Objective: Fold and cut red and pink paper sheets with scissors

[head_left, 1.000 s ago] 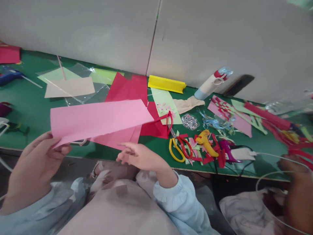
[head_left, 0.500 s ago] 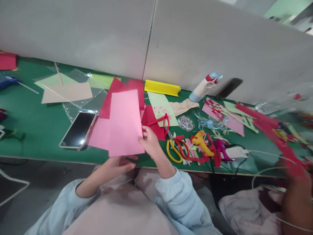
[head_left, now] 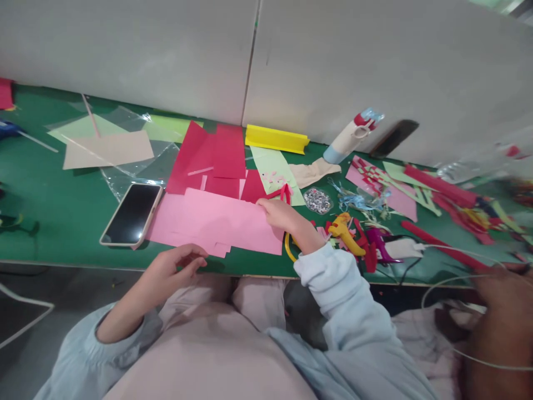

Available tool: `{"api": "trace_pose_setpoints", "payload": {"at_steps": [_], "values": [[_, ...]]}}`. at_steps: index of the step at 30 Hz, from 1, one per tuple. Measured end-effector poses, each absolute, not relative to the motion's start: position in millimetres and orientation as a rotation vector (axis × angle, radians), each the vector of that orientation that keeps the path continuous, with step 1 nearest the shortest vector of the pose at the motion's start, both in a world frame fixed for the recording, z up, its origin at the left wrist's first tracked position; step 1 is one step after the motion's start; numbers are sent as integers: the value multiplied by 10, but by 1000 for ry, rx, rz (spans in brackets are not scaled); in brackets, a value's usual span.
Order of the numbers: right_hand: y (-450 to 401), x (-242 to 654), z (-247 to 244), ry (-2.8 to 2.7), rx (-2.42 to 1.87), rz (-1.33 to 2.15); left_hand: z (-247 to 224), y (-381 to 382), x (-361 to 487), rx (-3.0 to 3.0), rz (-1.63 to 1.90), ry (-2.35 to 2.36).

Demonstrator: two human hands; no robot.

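A pink sheet of paper [head_left: 233, 219] lies sideways over other pink paper near the front edge of the green table. My right hand [head_left: 283, 216] pinches its upper right corner, beside red-handled scissors that my wrist partly covers. Just off the lower left of the pink paper, my left hand [head_left: 179, 265] hovers at the table edge, fingers apart and holding nothing. Left of the paper lies a phone [head_left: 132, 215]. Red sheets [head_left: 194, 155] are behind the pink ones.
A yellow folded strip [head_left: 276, 139], a white bottle [head_left: 347, 139] and a bag of small beads [head_left: 317, 200] stand or lie behind. Paper scraps and a yellow glue gun [head_left: 345, 233] are to the right. At far right another person's hand [head_left: 503, 283] holds a red strip.
The upright pink sheet has been turned sideways and lowered onto the table. My right hand has moved right with its corner; my left hand has shifted left. The other person's red strip has come down.
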State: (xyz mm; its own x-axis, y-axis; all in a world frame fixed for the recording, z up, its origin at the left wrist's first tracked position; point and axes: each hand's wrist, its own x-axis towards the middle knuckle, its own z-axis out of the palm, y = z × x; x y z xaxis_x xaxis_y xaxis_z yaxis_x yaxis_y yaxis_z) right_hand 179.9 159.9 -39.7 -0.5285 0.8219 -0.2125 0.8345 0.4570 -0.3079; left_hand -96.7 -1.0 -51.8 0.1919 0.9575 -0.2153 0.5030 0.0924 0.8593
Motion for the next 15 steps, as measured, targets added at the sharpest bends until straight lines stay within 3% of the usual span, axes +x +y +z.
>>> {"api": "trace_pose_setpoints", "payload": {"at_steps": [9,15], "values": [[1542,1709,-361,2823,1372,-83,-496,5,-1412,1811,354,1651],[1021,1773,-385,2889,1335,-352,-398,-113,-1581,1795,370,1998]]}}
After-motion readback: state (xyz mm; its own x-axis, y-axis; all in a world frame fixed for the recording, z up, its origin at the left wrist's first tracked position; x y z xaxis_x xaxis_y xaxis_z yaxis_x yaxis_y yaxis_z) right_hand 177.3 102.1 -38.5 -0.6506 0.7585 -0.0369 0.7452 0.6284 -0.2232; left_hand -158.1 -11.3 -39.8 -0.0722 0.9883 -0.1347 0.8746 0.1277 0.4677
